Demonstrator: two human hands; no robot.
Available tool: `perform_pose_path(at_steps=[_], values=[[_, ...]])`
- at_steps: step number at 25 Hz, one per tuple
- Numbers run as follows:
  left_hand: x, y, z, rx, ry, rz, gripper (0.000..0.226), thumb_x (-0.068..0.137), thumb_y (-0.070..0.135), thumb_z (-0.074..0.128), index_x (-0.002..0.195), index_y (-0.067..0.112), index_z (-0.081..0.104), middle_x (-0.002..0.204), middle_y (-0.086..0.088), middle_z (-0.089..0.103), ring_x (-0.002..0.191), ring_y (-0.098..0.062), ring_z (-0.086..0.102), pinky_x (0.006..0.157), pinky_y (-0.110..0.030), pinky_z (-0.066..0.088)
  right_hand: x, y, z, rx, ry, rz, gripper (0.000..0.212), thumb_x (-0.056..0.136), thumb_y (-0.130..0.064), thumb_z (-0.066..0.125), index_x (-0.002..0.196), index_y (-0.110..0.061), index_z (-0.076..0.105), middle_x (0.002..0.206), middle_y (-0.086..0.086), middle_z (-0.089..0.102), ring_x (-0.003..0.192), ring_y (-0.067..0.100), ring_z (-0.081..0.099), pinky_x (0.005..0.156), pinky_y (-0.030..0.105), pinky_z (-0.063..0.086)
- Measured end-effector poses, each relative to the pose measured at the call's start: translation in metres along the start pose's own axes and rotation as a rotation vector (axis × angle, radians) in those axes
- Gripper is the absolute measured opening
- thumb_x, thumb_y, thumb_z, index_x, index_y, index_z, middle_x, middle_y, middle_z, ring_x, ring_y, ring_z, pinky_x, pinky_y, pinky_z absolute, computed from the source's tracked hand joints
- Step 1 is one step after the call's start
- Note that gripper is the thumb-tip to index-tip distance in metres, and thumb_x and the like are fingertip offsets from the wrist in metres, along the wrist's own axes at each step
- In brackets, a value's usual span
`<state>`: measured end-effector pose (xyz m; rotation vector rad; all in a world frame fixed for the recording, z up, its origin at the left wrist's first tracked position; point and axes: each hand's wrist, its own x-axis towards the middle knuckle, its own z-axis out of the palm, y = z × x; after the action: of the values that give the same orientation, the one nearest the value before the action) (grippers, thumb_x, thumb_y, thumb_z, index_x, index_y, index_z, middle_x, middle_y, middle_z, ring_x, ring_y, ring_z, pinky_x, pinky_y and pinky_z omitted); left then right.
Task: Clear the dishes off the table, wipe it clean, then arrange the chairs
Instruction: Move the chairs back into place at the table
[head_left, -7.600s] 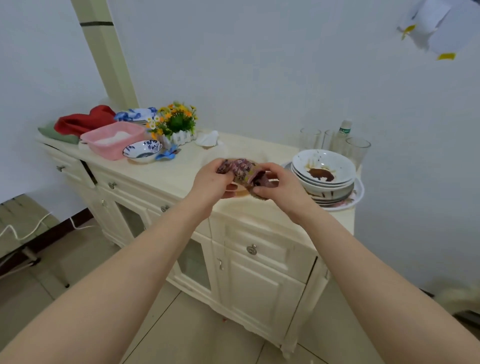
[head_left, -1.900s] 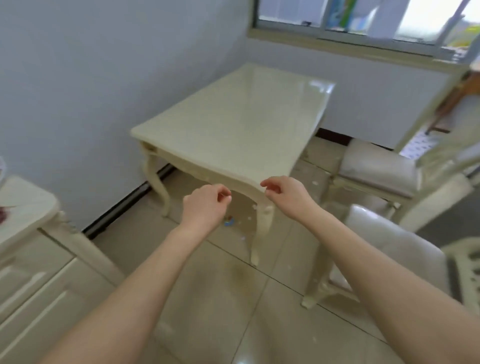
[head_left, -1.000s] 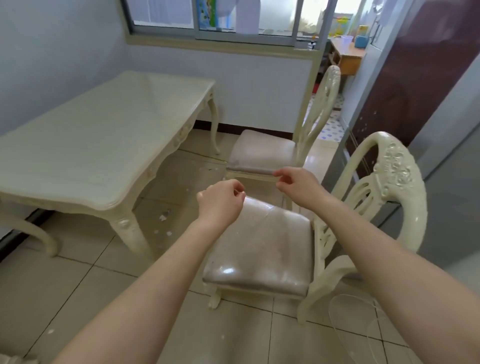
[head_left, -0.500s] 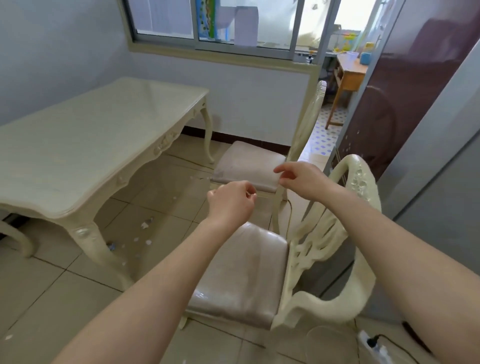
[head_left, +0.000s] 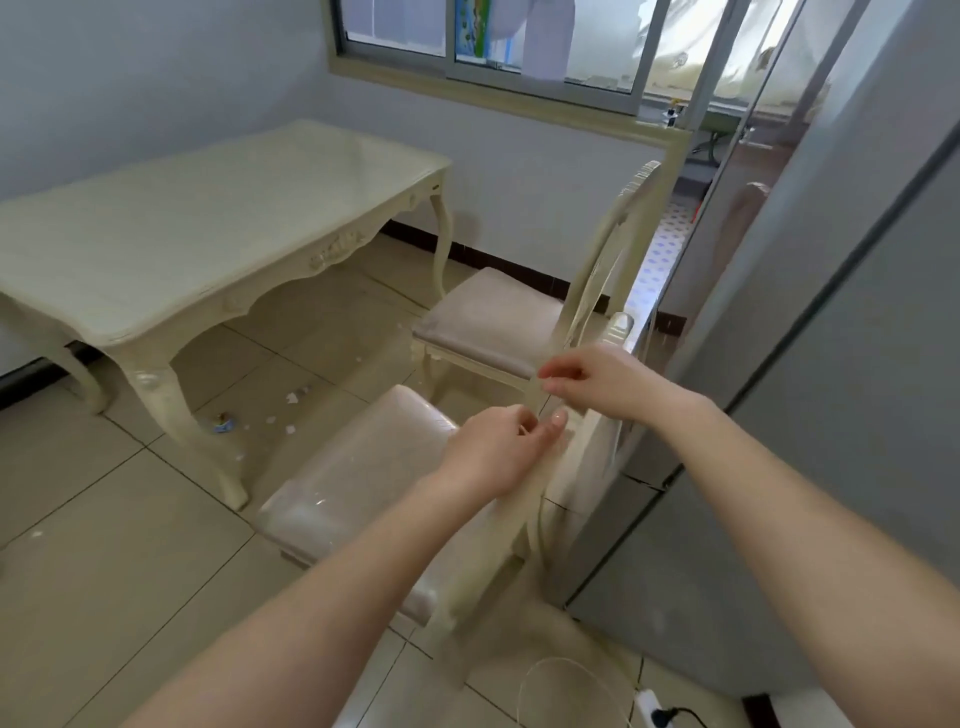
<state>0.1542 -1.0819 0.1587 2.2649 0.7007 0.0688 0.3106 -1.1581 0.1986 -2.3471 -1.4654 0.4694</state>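
The cream table stands at the left with a bare, glossy top. Two cream chairs stand to its right. The near chair has a plastic-covered seat and a blurred carved back on its right side. The far chair stands beyond it, its tall back towards the doorway. My left hand hovers at the near chair's back with loosely curled fingers. Slightly higher, over the same back, is my right hand, fingers bent. Neither hand plainly grips anything; whether they touch the back I cannot tell.
A tall grey appliance fills the right side, close behind the near chair. A power strip and a thin wire hoop lie on the floor below it. Paper scraps litter the tiles by the table leg.
I put the cloth down at the sideboard with the dishes and turned towards the table and chairs. In the last second both hands have come down to the near chair's back.
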Motion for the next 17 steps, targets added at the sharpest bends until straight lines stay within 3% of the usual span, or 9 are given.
perform_pose_path(at_steps=[3,5,6,8,10,17], values=[[-0.015,0.011,0.011,-0.078,-0.064,-0.003,0.086,0.063,0.082,0.052,0.12,0.018,0.05,0.11,0.001,0.057,0.094,-0.016,0.057,0.076,-0.033,0.051,-0.013,0.016,-0.01,0.102,-0.211,-0.131,0.037,0.079,-0.05,0.068,0.112,-0.035,0.064,0.102,-0.021,0.06,0.1,-0.002,0.054,0.09,0.025,0.04],[-0.024,0.01,0.016,-0.031,-0.108,-0.039,0.085,0.066,0.05,0.075,0.136,0.022,0.035,0.124,-0.001,0.05,0.105,-0.021,0.055,0.081,-0.034,0.052,-0.008,0.019,-0.013,-0.051,-0.347,-0.189,0.053,0.071,-0.049,0.075,0.12,-0.035,0.06,0.116,-0.019,0.054,0.117,0.001,0.042,0.105,0.03,0.03],[-0.027,0.01,0.018,-0.039,-0.112,-0.057,0.085,0.069,0.027,0.075,0.14,0.025,0.029,0.126,-0.002,0.049,0.105,-0.022,0.056,0.081,-0.036,0.054,-0.003,0.02,-0.011,-0.196,-0.356,-0.215,0.057,0.07,-0.045,0.077,0.122,-0.035,0.058,0.117,-0.017,0.051,0.121,0.004,0.037,0.111,0.035,0.021],[-0.031,0.009,0.021,-0.136,-0.083,-0.085,0.082,0.073,0.003,0.062,0.142,0.031,0.027,0.11,0.002,0.053,0.091,-0.02,0.059,0.073,-0.037,0.057,0.005,0.017,0.001,-0.459,-0.262,-0.29,0.049,0.068,-0.044,0.077,0.113,-0.04,0.059,0.106,-0.017,0.052,0.116,0.011,0.041,0.115,0.044,0.01],[-0.03,0.008,0.019,-0.178,-0.046,-0.097,0.078,0.076,-0.002,0.055,0.14,0.034,0.029,0.093,0.008,0.049,0.079,-0.017,0.055,0.066,-0.034,0.055,0.011,0.012,0.009,-0.556,-0.167,-0.347,0.039,0.066,-0.048,0.076,0.102,-0.04,0.062,0.096,-0.018,0.054,0.109,0.013,0.046,0.115,0.044,0.007],[-0.033,-0.021,-0.005,-0.067,-0.005,-0.121,0.08,0.072,-0.006,0.055,0.136,0.038,0.035,0.085,0.012,0.05,0.065,-0.007,0.053,0.049,-0.022,0.046,0.022,-0.005,0.029,-0.45,-0.031,-0.421,0.031,0.063,-0.05,0.077,0.08,-0.036,0.055,0.088,-0.016,0.056,0.094,0.011,0.044,0.108,0.033,0.02]])
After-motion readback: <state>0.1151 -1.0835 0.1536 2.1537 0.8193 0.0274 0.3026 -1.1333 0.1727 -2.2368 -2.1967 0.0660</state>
